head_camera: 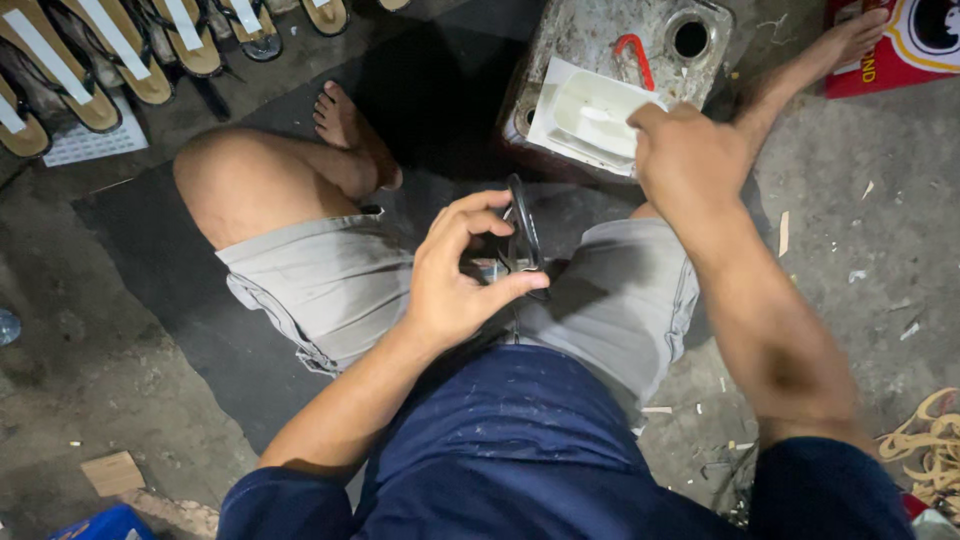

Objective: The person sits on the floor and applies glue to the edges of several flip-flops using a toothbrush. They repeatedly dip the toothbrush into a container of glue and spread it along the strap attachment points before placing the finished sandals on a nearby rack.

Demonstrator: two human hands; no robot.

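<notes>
**On the workshop floor: a black strap held over the lap, a reach into a white tray**

Across the concrete floor [880,230], a dark mat [200,300] is spread, and it is sat upon by a person in grey shorts with bare knees drawn apart, so that the lap serves as a working space in place of a desk. Ahead of the knees a battered metal can [600,40] is stood within arm's reach, its flat top used as a stand. On that top a white plastic tray [585,115] is laid at a slant, its open side turned toward the person, probably so that its contents can be reached easily; what it contains cannot be made out. Along the upper left edge a row of tan sandal soles [110,60] with black straps is laid out side by side, well apart from the hands.

The right hand [690,150] is stretched forward to the near corner of the tray, its fingers curled down at the rim; whether anything is pinched there cannot be told. The left hand [460,270] is kept over the lap, thumb and fingers closed around a thin black strap loop [525,235], which is held upright on edge between the thighs, seemingly to keep it steady and in view. Pale scraps [785,232] are scattered on the floor at the right.
</notes>
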